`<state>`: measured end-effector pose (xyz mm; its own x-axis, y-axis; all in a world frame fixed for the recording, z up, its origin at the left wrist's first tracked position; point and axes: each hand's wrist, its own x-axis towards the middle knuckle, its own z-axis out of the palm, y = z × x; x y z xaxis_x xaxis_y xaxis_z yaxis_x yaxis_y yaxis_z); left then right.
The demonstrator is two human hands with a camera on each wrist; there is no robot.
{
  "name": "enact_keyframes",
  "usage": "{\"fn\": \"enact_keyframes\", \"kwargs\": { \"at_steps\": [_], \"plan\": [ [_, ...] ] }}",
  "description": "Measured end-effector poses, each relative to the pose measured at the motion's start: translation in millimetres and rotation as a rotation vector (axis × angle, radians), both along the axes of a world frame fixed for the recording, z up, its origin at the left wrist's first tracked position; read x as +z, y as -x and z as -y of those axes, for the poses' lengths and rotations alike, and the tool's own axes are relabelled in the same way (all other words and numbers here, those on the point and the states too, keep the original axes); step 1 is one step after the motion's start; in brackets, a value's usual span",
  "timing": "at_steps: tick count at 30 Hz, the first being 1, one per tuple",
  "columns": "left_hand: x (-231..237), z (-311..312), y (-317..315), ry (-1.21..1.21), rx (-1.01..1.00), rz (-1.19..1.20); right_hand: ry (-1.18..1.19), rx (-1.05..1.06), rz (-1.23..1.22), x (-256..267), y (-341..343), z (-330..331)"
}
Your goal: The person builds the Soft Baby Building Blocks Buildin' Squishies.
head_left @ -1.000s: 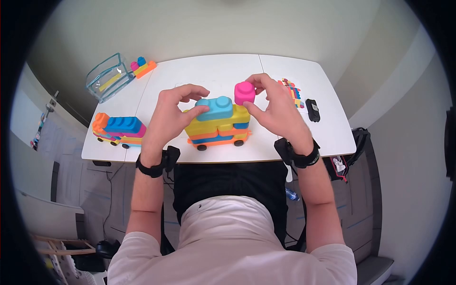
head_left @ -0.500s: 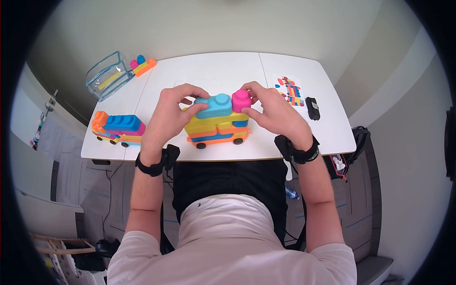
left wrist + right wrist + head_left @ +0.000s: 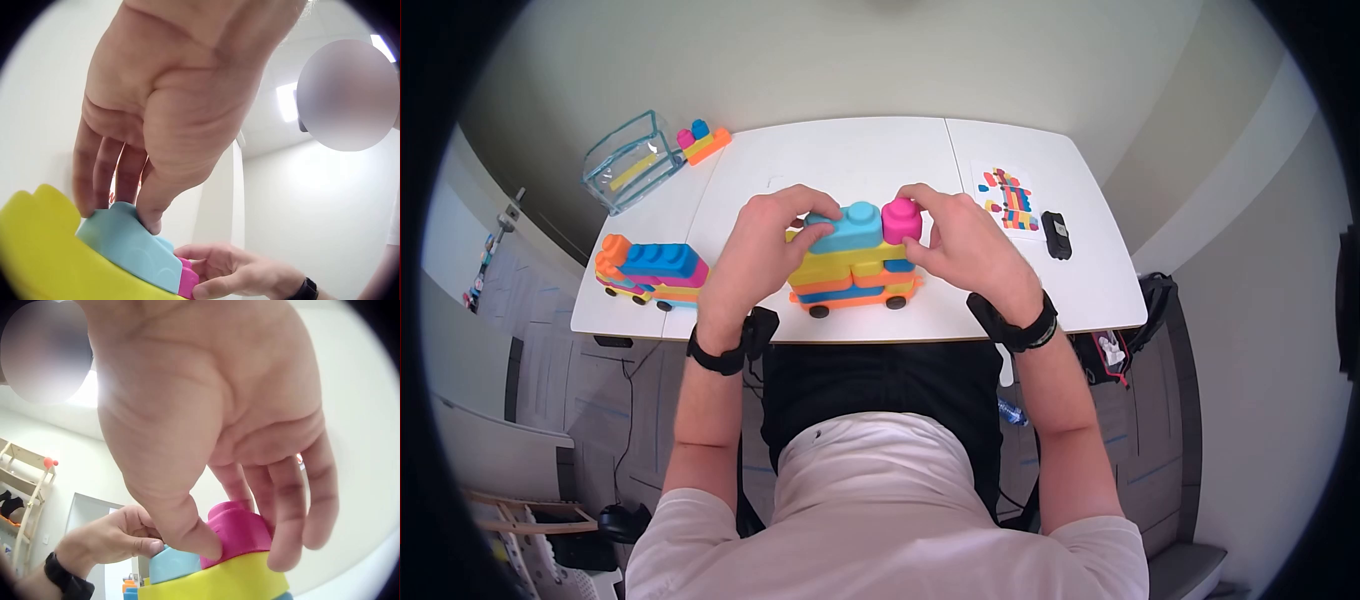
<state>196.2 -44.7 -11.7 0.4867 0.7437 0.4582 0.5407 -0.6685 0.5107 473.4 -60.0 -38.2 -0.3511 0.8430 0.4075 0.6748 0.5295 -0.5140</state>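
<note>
A wheeled toy vehicle built of blocks stands at the table's front middle, its yellow block [image 3: 828, 266] above blue and orange layers. On the yellow layer sits a two-stud light blue block [image 3: 855, 232]; my left hand [image 3: 762, 240] pinches it between thumb and fingers. My right hand [image 3: 968, 240] holds a one-stud pink block [image 3: 901, 224] at the right end of the top row. In the right wrist view the pink block [image 3: 240, 534] sits down on the yellow, close beside the light blue one. Parts of the vehicle's left end are hidden behind my left hand.
Another block vehicle [image 3: 662, 262] stands at the table's left. A clear zip bag [image 3: 628, 172] and a few joined blocks [image 3: 703, 146] lie at the back left. To the right are a printed picture sheet [image 3: 1012, 205] and a black device [image 3: 1056, 236].
My right hand has brought the pink block down and left onto the yellow layer, against the light blue block's side. My left hand has stayed on the light blue block.
</note>
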Motion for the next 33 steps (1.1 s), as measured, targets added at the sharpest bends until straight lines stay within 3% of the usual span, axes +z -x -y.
{"fn": "enact_keyframes", "kwargs": {
  "at_steps": [7, 9, 13, 15, 18, 21, 27, 33],
  "plan": [
    [6.5, 12.2, 10.4, 0.017, 0.047, -0.112, 0.018, -0.014, 0.051, 0.8, -2.4, -1.3],
    [11.5, 21.7, 30.8, -0.189, 0.176, -0.252, 0.033, -0.036, 0.074, 1.6, -2.1, -0.7],
    [17.2, 14.3, 89.0, -0.178, 0.346, -0.408, 0.075, -0.091, 0.05, 2.3, -5.7, -2.4],
    [22.3, 8.4, 104.4, 0.132, 0.624, -0.509, 0.088, -0.091, 0.019, 1.4, -14.1, -9.1],
    [12.3, -5.3, 129.6, 0.281, 0.636, -0.454, 0.038, -0.122, 0.031, 0.8, -32.8, -18.7],
    [-3.6, -18.8, 149.2, 0.231, 0.607, -0.434, 0.051, -0.289, 0.129, 5.7, -45.6, -20.5],
    [-7.6, -34.3, 133.1, 0.226, 0.754, -0.577, 0.093, -0.24, 0.052, 5.0, -54.7, -21.7],
    [-12.7, -31.1, 115.2, 0.196, 0.75, -0.552, 0.026, -0.241, 0.057, -0.4, -44.2, -22.1]
  ]
}}
